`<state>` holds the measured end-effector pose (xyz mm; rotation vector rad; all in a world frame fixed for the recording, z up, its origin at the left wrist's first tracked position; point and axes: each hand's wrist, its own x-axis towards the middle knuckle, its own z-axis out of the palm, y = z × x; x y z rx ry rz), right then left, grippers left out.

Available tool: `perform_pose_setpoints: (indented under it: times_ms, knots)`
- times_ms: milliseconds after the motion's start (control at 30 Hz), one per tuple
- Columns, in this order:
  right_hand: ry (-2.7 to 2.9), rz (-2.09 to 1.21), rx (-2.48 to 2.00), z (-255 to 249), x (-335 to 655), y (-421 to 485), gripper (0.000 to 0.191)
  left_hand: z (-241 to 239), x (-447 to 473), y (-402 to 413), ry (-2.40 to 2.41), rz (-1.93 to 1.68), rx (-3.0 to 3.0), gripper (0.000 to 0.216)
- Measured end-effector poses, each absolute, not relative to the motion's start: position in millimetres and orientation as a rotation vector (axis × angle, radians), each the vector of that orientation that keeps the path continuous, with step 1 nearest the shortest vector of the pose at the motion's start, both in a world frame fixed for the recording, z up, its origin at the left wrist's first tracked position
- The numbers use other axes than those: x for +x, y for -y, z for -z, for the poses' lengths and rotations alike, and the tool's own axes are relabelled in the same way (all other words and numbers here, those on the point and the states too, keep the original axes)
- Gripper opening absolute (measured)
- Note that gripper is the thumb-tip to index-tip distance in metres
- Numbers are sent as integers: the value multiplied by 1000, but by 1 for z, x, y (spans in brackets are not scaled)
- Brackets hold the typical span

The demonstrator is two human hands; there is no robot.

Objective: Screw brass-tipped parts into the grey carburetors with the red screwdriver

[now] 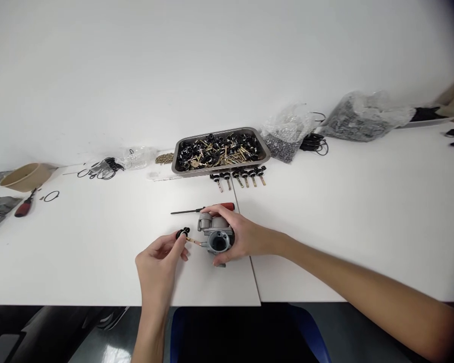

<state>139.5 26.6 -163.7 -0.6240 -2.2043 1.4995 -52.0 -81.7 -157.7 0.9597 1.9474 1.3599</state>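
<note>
My right hand (245, 236) is wrapped round a grey metal carburetor body (216, 235) resting on the white table, its round bore facing me. My left hand (159, 259) pinches a small black-capped brass screw part (185, 235) by its cap, with the brass tip touching the left side of the carburetor. A red-handled screwdriver (204, 208) lies just behind the carburetor.
A metal tray (264, 147) full of black-and-brass parts stands at the back, with a row of several such parts (239, 177) in front of it. Plastic bags (363, 117) of small parts, black rings (103, 170), a brown bowl (27, 176) and another screwdriver (24, 204) lie around.
</note>
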Motion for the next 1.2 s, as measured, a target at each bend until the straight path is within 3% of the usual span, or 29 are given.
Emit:
perform_pose_setpoints:
  times_ms: [233, 467, 700, 867, 1033, 1200]
  knots:
    - [2227, -1498, -624, 160, 140, -25, 90, 149, -38, 93, -2103, -1377, 1016, 24]
    - [2185, -1664, -602, 158, 142, -30, 94, 150, -1, 105, -1922, -1363, 1190, 29]
    - [2231, -1615, -586, 157, 141, -31, 93, 147, -43, 100, -1674, -1150, 1188, 26]
    - [2243, -1580, -590, 154, 142, -30, 91, 150, -44, 96, -1703, -1302, 1116, 23]
    - [2219, -1644, -611, 156, 142, -31, 92, 162, -58, 97, -1420, -1701, 866, 56]
    - [2218, -1631, -602, 159, 142, -30, 92, 169, -88, 96, -1293, -1523, 683, 45]
